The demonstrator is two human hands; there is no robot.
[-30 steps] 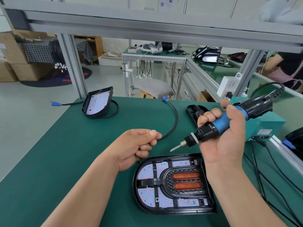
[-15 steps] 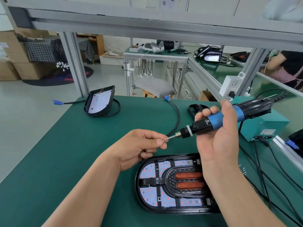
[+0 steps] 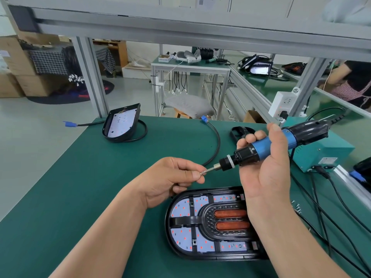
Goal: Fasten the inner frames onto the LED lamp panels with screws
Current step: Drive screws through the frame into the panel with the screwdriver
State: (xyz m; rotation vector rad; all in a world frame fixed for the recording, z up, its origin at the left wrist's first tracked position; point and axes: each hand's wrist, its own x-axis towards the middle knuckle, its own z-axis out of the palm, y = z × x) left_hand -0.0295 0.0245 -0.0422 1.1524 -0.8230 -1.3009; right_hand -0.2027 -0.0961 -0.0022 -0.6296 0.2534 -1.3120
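Head view: green bench mat [image 3: 80, 197] under grey aluminium rack [image 3: 180, 23]. Cardboard boxes [image 3: 30, 85] at 10 o'clock, spare lamp housing [image 3: 122, 123] at 11, teal power box [image 3: 325, 155] at 3.

LED lamp panel [image 3: 180, 213] at 6 o'clock, flat on mat. Black inner frame [image 3: 200, 219] seated over white board dotted red.

Left hand [image 3: 170, 177] pinches screw [image 3: 201, 173] against driver bit. Right hand [image 3: 265, 173] wrapped round blue electric screwdriver [image 3: 261, 149].

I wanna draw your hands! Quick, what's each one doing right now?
Left hand: pinches a small screw at the screwdriver tip.
Right hand: grips the screwdriver.
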